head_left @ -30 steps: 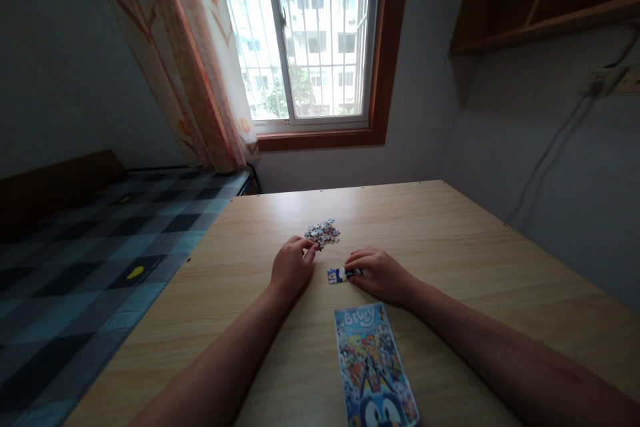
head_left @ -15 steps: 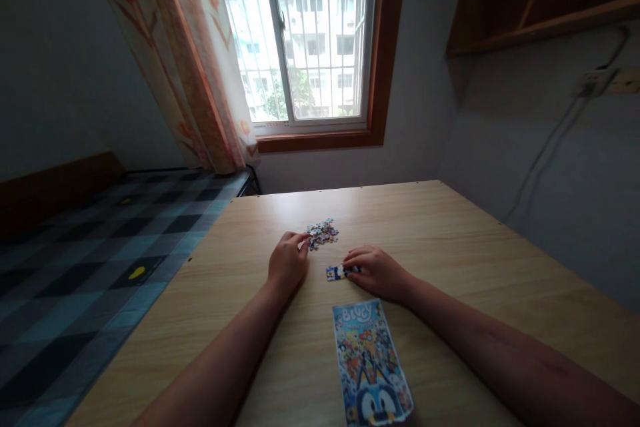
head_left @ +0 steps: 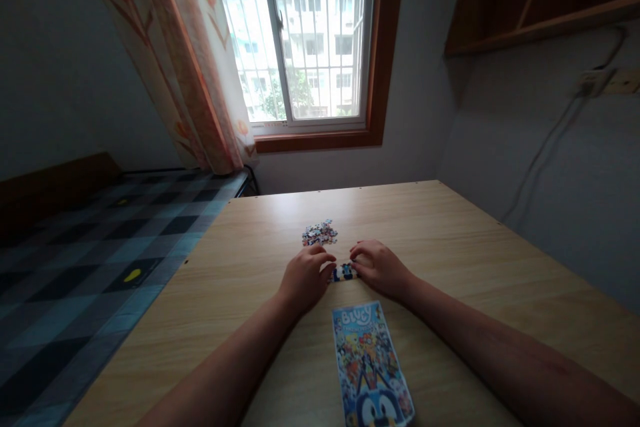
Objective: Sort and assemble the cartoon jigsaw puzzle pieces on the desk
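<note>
A short strip of joined jigsaw puzzle pieces (head_left: 344, 272), dark blue and pale, lies flat on the table between my hands. Its left end is partly covered by my left hand (head_left: 309, 278), whose thumb and fingers are bent in a grip there. At the opposite end, my right hand (head_left: 383, 268) has its curled fingers and thumb on the strip. Just beyond my left hand is a small heap of loose puzzle pieces (head_left: 320, 233). Closer to me lies a colourful Bluey picture sheet or packet (head_left: 371, 363).
The light wood table (head_left: 480, 307) reaches toward a barred window (head_left: 320, 53). A bed with a checked cover (head_left: 150, 233) stands along the left side. On the right wall are a shelf (head_left: 545, 20) and a cable (head_left: 540, 153) running from a socket.
My left hand has come away from the loose heap, moving right and nearer to me, to the strip's left end. My right hand has shifted slightly at the strip's right end.
</note>
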A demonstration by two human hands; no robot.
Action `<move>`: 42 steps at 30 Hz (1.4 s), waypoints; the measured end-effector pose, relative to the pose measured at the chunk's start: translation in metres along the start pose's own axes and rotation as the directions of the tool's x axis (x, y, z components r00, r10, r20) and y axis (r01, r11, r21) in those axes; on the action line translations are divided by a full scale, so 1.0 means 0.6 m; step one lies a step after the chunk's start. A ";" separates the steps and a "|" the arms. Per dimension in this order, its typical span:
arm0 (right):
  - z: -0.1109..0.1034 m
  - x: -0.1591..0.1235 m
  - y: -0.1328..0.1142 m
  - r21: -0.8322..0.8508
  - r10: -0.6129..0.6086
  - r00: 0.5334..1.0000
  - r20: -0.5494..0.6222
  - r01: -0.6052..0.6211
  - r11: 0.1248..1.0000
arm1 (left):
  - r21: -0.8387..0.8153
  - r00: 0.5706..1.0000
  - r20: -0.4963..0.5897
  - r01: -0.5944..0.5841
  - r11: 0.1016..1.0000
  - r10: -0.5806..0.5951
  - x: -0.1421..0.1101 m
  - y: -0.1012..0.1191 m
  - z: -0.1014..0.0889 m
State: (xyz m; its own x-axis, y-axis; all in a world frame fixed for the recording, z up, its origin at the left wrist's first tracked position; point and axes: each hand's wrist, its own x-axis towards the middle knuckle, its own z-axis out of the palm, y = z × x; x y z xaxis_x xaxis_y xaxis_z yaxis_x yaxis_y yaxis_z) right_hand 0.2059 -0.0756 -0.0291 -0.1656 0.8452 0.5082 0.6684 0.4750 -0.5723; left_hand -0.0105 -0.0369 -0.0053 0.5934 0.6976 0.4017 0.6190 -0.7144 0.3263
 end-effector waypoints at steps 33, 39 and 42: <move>0.013 0.001 0.002 -0.038 -0.060 0.998 0.021 0.061 0.997 | 0.042 0.995 0.064 0.070 0.997 -0.073 0.008 0.008 0.013; 0.016 0.001 0.010 -0.056 -0.092 0.994 0.052 0.094 0.994 | 0.055 0.994 0.074 0.082 0.995 -0.086 0.009 0.008 0.014; 0.016 0.001 0.010 -0.064 -0.099 0.993 0.059 0.102 0.993 | 0.074 0.994 0.071 0.080 0.994 -0.085 0.009 0.007 0.015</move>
State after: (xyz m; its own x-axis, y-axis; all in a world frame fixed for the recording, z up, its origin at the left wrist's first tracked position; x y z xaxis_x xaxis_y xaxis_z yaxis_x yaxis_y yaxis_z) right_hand 0.2029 -0.0700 -0.0385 -0.2728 0.8071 0.5236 0.6933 0.5422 -0.4747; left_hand -0.0003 -0.0359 -0.0093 0.5734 0.7582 0.3105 0.7009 -0.6502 0.2933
